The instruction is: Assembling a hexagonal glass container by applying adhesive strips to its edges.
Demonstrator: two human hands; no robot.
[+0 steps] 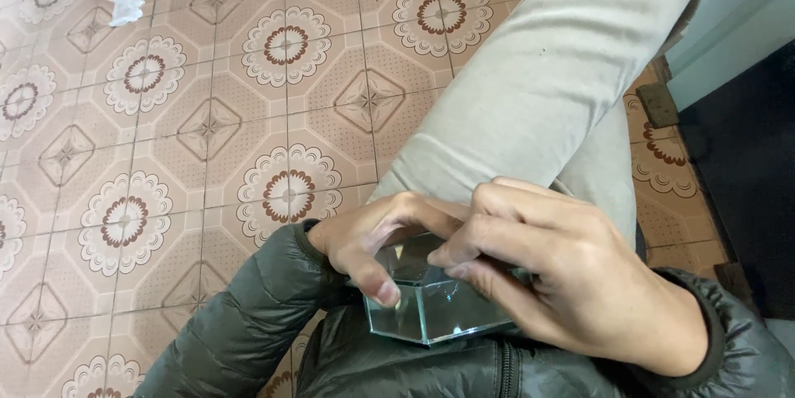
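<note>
Clear glass, greenish at the edges: a small angular glass box (431, 303) sitting low in the middle of the view, resting against the lap and the front of a dark green puffer jacket (389, 365). Being held from both sides: left hand (373, 241) curling over the near left corner, its grip closed on the glass with the thumb pressing down the front face; right hand (571, 274) lying across the right side, fingers bent tight over the top edge, its grip likewise closed on the box. Emerging from matching dark padded sleeves, one on each wrist. Stretching away just behind the hands, a leg in beige trousers (546, 83), crossing toward the upper right. Spreading beneath all this, a tiled floor (207, 116) patterned in pink, cream and brown rosettes. Lying far off at the upper left, a crumpled white scrap (122, 5) on the tiles.
</note>
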